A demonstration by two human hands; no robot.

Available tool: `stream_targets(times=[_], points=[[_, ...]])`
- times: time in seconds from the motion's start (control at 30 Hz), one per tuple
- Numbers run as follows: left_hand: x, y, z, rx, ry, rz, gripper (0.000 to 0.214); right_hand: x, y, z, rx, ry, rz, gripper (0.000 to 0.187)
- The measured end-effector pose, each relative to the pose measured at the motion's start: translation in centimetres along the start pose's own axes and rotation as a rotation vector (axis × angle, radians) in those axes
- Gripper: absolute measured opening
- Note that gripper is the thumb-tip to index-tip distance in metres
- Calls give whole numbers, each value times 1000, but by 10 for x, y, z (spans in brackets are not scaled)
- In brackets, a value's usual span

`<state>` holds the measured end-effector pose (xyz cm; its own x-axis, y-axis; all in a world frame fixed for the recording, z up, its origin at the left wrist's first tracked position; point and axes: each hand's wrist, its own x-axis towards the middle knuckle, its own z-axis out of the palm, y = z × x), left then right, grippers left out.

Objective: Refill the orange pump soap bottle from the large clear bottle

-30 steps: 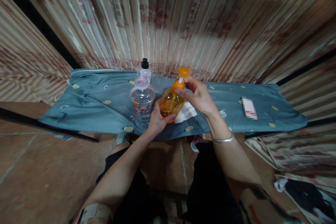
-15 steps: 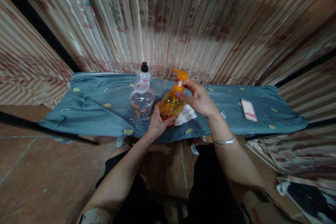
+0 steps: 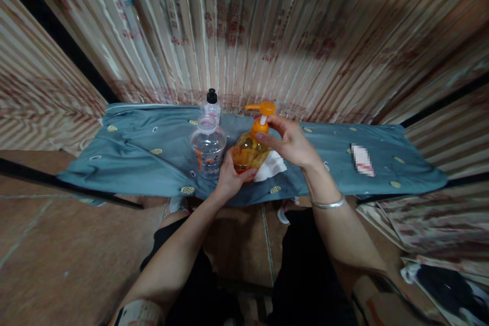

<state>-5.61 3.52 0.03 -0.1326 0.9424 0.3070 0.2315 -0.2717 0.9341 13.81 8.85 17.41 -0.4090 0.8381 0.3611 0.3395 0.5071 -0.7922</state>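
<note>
An amber see-through pump bottle [image 3: 246,152] leans a little to the right over the cloth-covered table. My left hand [image 3: 230,177] is wrapped round its lower body. Higher up, my right hand [image 3: 288,138] has thumb and fingers closed on the collar of the orange pump head [image 3: 260,126], whose spout points left. Just left of my left hand stands a clear, open-necked plastic bottle [image 3: 209,150] with an orange print. Behind that is a clear bottle with a black cap [image 3: 211,104]. A white tissue [image 3: 271,167] lies beside the amber bottle, under my right hand.
A blue-green cloth [image 3: 130,158] with yellow prints covers the narrow table. At its right lies a blurred white and pink item [image 3: 362,160]. Pleated curtains [image 3: 244,35] hang behind, and dark frame bars [image 3: 72,51] run along the sides.
The orange pump head has turned slightly, its spout now reaching further left. Both hands keep their hold on the bottle in nearly the same place.
</note>
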Motion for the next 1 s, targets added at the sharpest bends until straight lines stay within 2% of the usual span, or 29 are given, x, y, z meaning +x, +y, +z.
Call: stream_targets(times=[0.1, 0.27, 0.5, 0.63, 0.77, 0.87, 1.0], points=[[0, 1, 0, 7, -1, -3, 97, -1, 0, 2, 61, -5, 4, 68], [0, 0, 1, 9, -2, -6, 99, -4, -4, 7, -135, 185, 105, 68], [1, -1, 0, 5, -12, -1, 98, -6, -10, -2, -169, 109, 48, 57], [0, -1, 0, 3, -15, 8, 98, -2, -9, -11, -84, 88, -19, 59], [0, -3, 0, 16, -10, 4, 97, 2, -16, -22, -35, 122, -71, 63], [0, -4, 0, 21, -6, -5, 100, 3, -25, -35, -22, 189, -108, 60], [1, -4, -1, 17, -4, -7, 99, 2, -39, -62, -9, 350, -178, 62]])
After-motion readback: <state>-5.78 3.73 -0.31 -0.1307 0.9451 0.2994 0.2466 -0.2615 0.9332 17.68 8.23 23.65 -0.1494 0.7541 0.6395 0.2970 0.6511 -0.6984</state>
